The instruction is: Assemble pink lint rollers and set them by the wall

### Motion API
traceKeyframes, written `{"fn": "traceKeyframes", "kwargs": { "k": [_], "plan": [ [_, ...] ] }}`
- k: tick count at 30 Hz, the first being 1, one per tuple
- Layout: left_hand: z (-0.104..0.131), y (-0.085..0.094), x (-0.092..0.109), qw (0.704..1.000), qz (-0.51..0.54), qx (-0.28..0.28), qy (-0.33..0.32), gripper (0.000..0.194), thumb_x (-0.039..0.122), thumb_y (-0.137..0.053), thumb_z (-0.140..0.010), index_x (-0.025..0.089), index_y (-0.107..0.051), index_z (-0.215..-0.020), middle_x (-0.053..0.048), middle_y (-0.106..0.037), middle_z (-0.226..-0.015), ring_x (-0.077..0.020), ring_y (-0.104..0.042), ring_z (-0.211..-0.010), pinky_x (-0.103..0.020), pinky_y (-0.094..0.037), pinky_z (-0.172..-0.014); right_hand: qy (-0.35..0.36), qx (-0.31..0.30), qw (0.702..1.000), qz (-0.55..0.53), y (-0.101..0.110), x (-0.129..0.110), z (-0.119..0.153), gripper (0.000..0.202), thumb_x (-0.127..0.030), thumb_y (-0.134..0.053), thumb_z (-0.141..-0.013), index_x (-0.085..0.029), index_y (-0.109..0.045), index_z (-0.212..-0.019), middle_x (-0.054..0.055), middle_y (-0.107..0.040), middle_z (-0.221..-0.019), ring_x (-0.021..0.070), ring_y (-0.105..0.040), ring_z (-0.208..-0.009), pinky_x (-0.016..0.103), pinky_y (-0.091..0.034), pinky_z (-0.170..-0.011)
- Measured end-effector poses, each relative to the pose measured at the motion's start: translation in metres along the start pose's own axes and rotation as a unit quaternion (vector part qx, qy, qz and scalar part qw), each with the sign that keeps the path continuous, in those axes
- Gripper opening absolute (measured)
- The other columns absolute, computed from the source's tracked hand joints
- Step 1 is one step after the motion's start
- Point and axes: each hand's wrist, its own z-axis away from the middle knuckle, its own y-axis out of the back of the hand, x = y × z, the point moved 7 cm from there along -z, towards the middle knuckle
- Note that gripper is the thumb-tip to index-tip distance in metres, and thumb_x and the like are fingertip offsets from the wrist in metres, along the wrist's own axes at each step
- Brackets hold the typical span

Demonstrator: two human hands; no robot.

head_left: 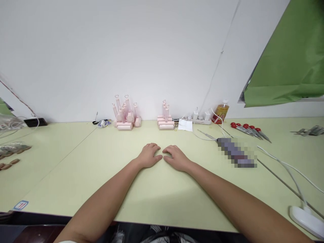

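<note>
My left hand (pixel 150 155) rests on the pale green table (pixel 157 192) with thumb and fingers apart and slightly curved; nothing is in it. Facing it, a small gap away, my right hand (pixel 176 157) lies in the same way, its fingers apart and holding nothing. Beyond both hands, against the wall, are pink roller-like pieces with handles. One group of pink rollers (pixel 124 126) stands behind my left hand, with several upright handles ending in wire loops. A smaller group of pink rollers (pixel 166 125) lies stacked straight ahead, with a couple of handles upright.
At the back right are a power strip (pixel 201 120), white paper (pixel 185 125) and a drink bottle (pixel 221 112). Farther right lie several red-ended tools (pixel 250 130). A pixelated object (pixel 235 153) and white cables lie right. A coiled cable (pixel 102 124) sits left.
</note>
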Motion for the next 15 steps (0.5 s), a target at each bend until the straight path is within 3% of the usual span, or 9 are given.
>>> {"fn": "traceKeyframes", "kwargs": {
  "k": [15],
  "plan": [
    [-0.0015,0.0004,-0.0001,1.000,-0.012,0.008,-0.011,0.046,0.047,-0.051,-0.086,0.021,-0.057,-0.124,-0.011,-0.054,-0.131,-0.0288,-0.048,-0.122,-0.046,-0.038,-0.105,0.006,-0.001,1.000,-0.001,0.0012,-0.0017,0.0004,0.022,-0.023,-0.058,-0.083,-0.018,-0.065,-0.103,0.008,-0.065,-0.108,0.0235,-0.053,-0.104,0.039,-0.041,-0.092]
  ]
}}
